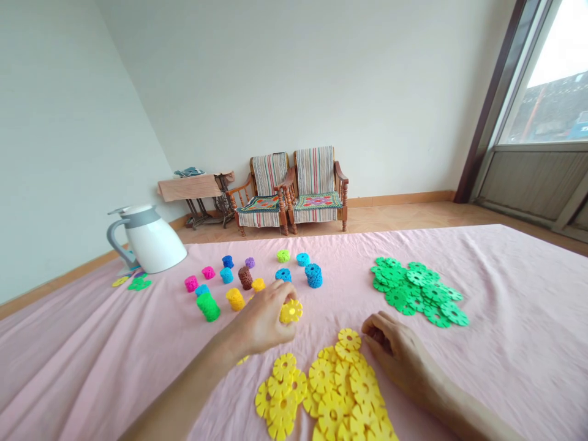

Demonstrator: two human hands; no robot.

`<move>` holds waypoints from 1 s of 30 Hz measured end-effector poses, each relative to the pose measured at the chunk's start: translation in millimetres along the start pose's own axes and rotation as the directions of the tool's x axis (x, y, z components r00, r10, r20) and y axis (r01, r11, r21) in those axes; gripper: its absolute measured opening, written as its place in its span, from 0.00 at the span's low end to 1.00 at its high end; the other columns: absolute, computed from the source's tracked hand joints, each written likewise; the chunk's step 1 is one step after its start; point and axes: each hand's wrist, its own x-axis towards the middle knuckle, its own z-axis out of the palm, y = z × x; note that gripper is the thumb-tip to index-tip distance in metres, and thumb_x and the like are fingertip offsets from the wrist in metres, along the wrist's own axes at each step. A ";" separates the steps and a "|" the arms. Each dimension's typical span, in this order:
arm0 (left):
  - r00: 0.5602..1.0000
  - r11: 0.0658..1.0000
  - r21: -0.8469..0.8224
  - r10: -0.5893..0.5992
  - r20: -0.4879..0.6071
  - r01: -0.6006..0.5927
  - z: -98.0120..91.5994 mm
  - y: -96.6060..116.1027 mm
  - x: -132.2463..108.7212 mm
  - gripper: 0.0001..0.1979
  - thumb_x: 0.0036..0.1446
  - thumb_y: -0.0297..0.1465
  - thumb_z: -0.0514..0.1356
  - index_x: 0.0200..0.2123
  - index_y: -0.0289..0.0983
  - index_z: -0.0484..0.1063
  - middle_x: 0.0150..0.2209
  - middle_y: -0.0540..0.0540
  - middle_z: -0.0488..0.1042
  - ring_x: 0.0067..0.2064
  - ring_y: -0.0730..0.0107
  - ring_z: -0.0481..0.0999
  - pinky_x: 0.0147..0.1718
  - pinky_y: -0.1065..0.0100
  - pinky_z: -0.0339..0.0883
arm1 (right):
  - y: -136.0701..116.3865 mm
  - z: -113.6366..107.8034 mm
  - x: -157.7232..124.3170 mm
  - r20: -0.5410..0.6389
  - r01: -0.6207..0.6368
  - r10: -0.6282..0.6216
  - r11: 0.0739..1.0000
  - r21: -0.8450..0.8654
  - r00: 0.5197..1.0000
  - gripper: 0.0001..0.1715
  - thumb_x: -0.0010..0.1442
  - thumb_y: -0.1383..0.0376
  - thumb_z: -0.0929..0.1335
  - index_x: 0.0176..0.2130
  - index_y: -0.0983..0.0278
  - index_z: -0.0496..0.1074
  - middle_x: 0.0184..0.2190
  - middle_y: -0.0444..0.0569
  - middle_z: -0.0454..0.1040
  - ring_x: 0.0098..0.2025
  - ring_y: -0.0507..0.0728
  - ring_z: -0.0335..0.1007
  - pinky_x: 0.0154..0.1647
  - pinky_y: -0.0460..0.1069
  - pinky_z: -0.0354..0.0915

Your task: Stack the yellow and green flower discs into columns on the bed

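One green pile | left grip: yellow disc | right grip: can't tell | two chairs

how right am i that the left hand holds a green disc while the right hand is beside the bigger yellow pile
Not quite: the left hand holds a yellow disc, not green, as the head view shows. The right hand is beside the bigger yellow pile.
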 end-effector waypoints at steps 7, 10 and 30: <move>0.998 0.996 0.072 -0.061 0.013 0.060 -2.9 -28.8 15.3 0.13 0.42 0.27 0.60 0.36 0.39 0.67 0.38 0.48 0.70 0.38 0.63 0.71 0.36 0.67 0.61 | -2.2 -1.2 -1.1 0.004 -0.004 0.004 1.000 0.012 1.000 0.09 0.58 0.67 0.60 0.29 0.61 0.66 0.27 0.45 0.70 0.27 0.52 0.67 0.28 0.46 0.60; 0.997 0.995 0.071 -0.073 0.018 0.072 2.9 -32.7 15.9 0.14 0.42 0.27 0.60 0.36 0.39 0.68 0.38 0.48 0.70 0.39 0.63 0.72 0.36 0.68 0.61 | -1.2 -1.1 -0.2 0.006 -0.003 0.002 1.000 0.022 1.000 0.09 0.58 0.66 0.60 0.29 0.61 0.67 0.27 0.45 0.70 0.27 0.53 0.67 0.29 0.47 0.61; 0.936 0.962 0.049 -0.272 0.223 0.268 -19.5 -65.8 -66.5 0.14 0.44 0.32 0.59 0.38 0.39 0.68 0.39 0.48 0.70 0.34 0.65 0.70 0.30 0.70 0.60 | 1.9 0.6 -0.8 0.011 0.020 -0.020 1.000 -0.018 1.000 0.08 0.57 0.67 0.60 0.29 0.61 0.67 0.26 0.45 0.70 0.25 0.53 0.65 0.27 0.47 0.61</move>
